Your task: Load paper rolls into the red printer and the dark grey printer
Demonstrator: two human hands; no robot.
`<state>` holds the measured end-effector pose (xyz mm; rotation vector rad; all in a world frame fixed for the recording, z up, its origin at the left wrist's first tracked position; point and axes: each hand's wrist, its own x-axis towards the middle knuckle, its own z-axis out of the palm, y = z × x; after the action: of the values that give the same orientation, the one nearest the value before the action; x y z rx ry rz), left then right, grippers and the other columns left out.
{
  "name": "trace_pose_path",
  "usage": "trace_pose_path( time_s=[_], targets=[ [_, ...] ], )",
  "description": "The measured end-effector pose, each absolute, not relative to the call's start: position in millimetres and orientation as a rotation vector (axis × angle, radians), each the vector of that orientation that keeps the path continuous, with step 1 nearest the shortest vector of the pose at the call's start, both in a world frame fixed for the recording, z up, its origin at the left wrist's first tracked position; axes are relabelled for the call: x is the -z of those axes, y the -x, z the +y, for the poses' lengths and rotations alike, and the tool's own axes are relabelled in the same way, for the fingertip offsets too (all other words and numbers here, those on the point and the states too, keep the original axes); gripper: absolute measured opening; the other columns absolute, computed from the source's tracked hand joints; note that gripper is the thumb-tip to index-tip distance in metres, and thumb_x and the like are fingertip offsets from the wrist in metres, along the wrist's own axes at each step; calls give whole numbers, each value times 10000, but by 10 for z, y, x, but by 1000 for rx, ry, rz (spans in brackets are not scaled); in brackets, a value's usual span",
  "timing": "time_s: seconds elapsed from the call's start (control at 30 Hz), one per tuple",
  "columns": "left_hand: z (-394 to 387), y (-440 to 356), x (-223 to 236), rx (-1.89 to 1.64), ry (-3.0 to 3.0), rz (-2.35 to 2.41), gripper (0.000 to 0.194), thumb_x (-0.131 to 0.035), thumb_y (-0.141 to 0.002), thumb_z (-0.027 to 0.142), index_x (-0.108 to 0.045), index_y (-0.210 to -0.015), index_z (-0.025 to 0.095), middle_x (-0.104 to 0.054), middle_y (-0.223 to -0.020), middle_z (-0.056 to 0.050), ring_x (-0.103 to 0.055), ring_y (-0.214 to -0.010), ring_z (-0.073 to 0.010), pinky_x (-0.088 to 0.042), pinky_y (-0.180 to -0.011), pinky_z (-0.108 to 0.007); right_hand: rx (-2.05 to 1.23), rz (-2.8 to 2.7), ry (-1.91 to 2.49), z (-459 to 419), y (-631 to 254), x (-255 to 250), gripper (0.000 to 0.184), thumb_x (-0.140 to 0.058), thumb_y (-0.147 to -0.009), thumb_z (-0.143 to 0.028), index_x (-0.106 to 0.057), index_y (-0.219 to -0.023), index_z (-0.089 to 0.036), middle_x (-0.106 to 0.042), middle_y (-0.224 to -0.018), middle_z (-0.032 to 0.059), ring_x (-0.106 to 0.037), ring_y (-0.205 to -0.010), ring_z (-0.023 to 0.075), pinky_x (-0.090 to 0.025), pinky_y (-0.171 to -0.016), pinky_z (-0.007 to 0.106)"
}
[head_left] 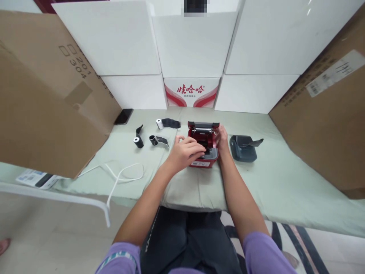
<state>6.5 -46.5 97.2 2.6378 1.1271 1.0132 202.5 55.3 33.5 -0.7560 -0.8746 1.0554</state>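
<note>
Lid (203,125) up, the printer (211,153) sits near the surface's (191,186) front edge, within easy reach; right hand (222,138) half-curled against its side, probably steadying it, left hand (186,150) loosely bent over the opening. Any grip? Can't tell for either.

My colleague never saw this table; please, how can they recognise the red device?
Find the white box with red lettering at the table's far side. In front of it, partly under the left hand, the red device stands open. Its red body distinguishes it from the dark device to its right.
</note>
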Motion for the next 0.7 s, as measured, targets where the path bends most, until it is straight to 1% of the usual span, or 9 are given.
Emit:
trace_pose_path(
  time_s=[0.07,0.1,0.17,0.23,0.33,0.43,0.5,0.6,0.7],
  targets=[
    [-489,-97,-937,-999,-2663,1159,304,-625,-980,407,-704,-1249,290,-790,-1119,-38,-654,-1055,-218,-311,-969,-426,-1084,-895,722,518,-2038,-372,423,-721,-740,-651,-655,-855,-249,-724,-1031,38,-663,-926,212,-548,-900,376],
    [-494,-114,-927,-992,-2664,1187,297,-628,-979,386,-705,-1248,287,-793,-1108,-37,-654,-1039,-218,-314,-952,-423,-1101,-908,706,501,-2044,-390,436,-730,-724,-664,-647,-831,-249,-720,-1060,39,-661,-930,210,-544,-912,377],
    [-501,-142,-922,-991,-2661,1234,232,-577,-1005,323,-743,-1163,285,-805,-1059,-27,-654,-1002,-214,-312,-931,-424,-1125,-932,694,471,-2052,-423,465,-722,-708,-694,-621,-800,-250,-711,-1111,43,-658,-967,218,-532,-937,389],
    [-519,-157,-937,-984,-2666,1248,269,-506,-1032,289,-759,-1121,284,-809,-1039,-26,-655,-999,-214,-310,-927,-427,-1135,-969,721,441,-2058,-455,464,-692,-724,-700,-595,-808,-254,-699,-1164,50,-649,-1035,239,-518,-963,409],
    [-581,-149,-972,-967,-2659,1226,355,-412,-1055,280,-741,-1188,298,-804,-1062,-29,-667,-1011,-212,-319,-931,-421,-1132,-1028,807,398,-2068,-501,430,-616,-771,-681,-554,-836,-261,-680,-1242,67,-630,-1117,268,-500,-987,438],
    [-655,-125,-972,-957,-2613,1193,391,-378,-1055,294,-738,-1204,326,-802,-1062,-24,-682,-1010,-208,-336,-944,-411,-1142,-1067,860,370,-2078,-535,405,-570,-775,-661,-520,-831,-263,-681,-1254,75,-621,-1133,279,-488,-992,449],
    [-691,-113,-943,-959,-2579,1167,388,-385,-1049,308,-741,-1200,333,-802,-1053,-24,-686,-1016,-210,-347,-956,-410,-1157,-1080,860,363,-2083,-547,391,-568,-770,-647,-511,-831,-265,-686,-1248,73,-619,-1132,281,-484,-991,452],
    [-717,-101,-885,-976,-2509,1126,342,-448,-1025,357,-747,-1188,324,-803,-1014,-29,-692,-1006,-213,-363,-994,-417,-1169,-1071,853,359,-2094,-550,372,-587,-762,-622,-505,-831,-266,-690,-1244,71,-625,-1125,280,-484,-994,454],
    [-678,-100,-858,-1140,-2319,1164,332,-476,-1009,415,-749,-1157,297,-804,-992,-42,-690,-1013,-220,-381,-1058,-432,-1206,-1063,847,358,-2115,-549,324,-637,-715,-539,-503,-805,-257,-687,-1257,71,-633,-1113,283,-496,-985,448]
  ],
)
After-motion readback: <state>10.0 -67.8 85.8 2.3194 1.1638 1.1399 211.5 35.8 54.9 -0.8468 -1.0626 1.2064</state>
